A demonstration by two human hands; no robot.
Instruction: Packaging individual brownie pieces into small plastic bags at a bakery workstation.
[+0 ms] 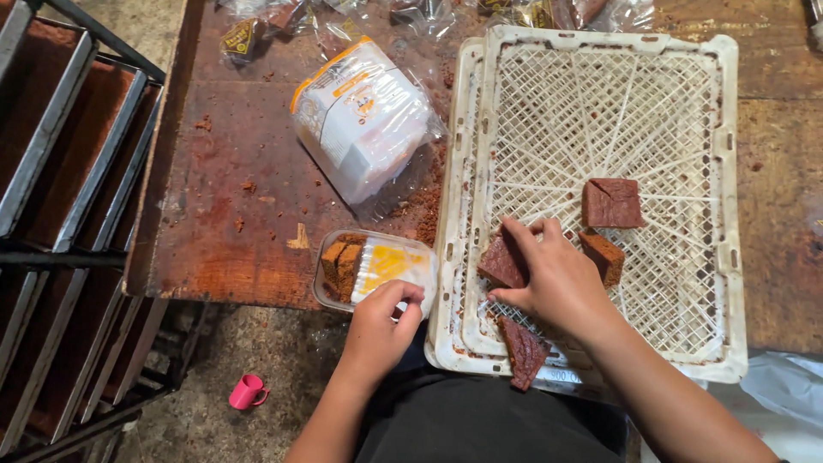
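Packing partway: clear tub partly filled, four brown cake slabs left in the crate.

Left hand pinches the near rim of the clear plastic tub, which holds a few cake pieces at its left end. Right hand closes on one cake slab in the white lattice crate. Beyond, a bagged stack of empty tubs lies on the crumb-strewn wooden table.

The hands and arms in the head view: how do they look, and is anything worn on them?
Both hands, left and right, are bare: no gloves, rings, watch or bracelet show. The forearms are bare too, with no sleeves reaching into view. Dark clothing covers the lap below them.
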